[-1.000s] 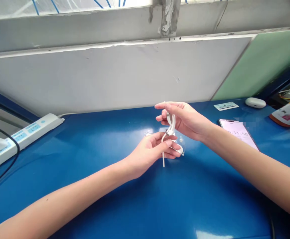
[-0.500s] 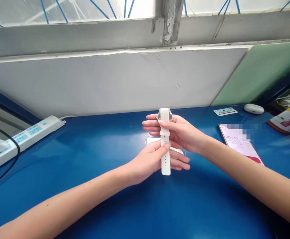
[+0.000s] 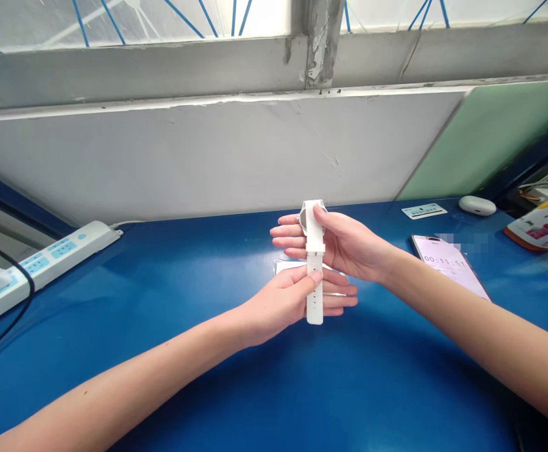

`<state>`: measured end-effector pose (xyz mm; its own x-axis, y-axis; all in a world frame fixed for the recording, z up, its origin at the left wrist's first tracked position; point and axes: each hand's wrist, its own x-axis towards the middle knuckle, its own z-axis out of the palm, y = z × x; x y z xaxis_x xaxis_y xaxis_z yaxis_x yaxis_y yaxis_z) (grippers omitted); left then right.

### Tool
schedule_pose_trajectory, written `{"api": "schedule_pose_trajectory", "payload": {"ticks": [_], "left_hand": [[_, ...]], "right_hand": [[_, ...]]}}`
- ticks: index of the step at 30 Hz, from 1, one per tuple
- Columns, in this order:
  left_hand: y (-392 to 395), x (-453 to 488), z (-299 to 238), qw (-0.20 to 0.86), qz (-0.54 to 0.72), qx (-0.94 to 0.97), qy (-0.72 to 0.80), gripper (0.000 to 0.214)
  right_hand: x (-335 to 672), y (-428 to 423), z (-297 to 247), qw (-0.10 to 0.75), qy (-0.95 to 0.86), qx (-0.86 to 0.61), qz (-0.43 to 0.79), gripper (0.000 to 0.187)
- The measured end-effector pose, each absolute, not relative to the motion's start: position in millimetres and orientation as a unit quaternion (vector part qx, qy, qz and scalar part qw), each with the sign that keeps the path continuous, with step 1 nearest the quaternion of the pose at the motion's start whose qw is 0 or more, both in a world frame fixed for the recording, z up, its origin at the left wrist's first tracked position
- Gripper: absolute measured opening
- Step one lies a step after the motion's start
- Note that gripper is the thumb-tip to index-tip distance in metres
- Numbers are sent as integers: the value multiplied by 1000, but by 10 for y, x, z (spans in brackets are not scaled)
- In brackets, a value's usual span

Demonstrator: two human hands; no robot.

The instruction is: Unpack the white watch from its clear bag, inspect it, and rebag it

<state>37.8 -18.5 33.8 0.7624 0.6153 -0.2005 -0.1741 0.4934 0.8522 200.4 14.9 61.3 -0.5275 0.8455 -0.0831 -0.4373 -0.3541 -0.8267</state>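
A white wristwatch [image 3: 315, 242] is held between both hands above the table, its strap running toward me and its round case at the far end. My right hand [image 3: 342, 242] grips the case end, with the thumb on the strap and the fingers stretched out behind it. My left hand [image 3: 297, 295] pinches the holed strap lower down, the thumb on top and the fingers extended beneath. Behind the hands, a white item in clear wrapping [image 3: 285, 266] lies on the table, mostly hidden.
On the blue table [image 3: 198, 389] a white power strip [image 3: 73, 248] lies at the left with a black cable [image 3: 29, 301]. To the right are a phone showing a timer [image 3: 447, 263], a card [image 3: 424, 211], a white earbud case [image 3: 477, 205] and a printed stand [image 3: 547, 223].
My right thumb has slid up the strap toward the watch case. The left hand keeps its hold lower on the strap, and the view has shifted slightly.
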Motion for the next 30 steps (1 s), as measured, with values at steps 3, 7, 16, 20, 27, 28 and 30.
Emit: {"api": "schedule_pose_trajectory", "payload": {"ticks": [3, 7, 16, 20, 27, 28, 30], "left_hand": [[-169, 370, 312, 828, 240, 436, 257, 38], [-142, 353, 248, 836, 238, 423, 256, 38], [-118, 316, 308, 837, 220, 437, 247, 56], [-141, 293, 323, 844, 200, 457, 197, 69], [-184, 303, 326, 824, 230, 462, 236, 73], [-174, 308, 331, 818, 250, 457, 243, 71], [-142, 317, 344, 805, 290, 453, 250, 62]], "right_hand": [[2011, 177, 582, 413, -387, -268, 780, 38], [2026, 202, 572, 413, -372, -273, 785, 41], [2071, 265, 577, 491, -304, -293, 762, 45], [2139, 345, 555, 570, -246, -268, 736, 51], [2088, 285, 627, 581, -275, -289, 710, 19], [2071, 264, 630, 581, -295, -293, 700, 15], [2043, 221, 621, 577, -360, -298, 670, 14]]}}
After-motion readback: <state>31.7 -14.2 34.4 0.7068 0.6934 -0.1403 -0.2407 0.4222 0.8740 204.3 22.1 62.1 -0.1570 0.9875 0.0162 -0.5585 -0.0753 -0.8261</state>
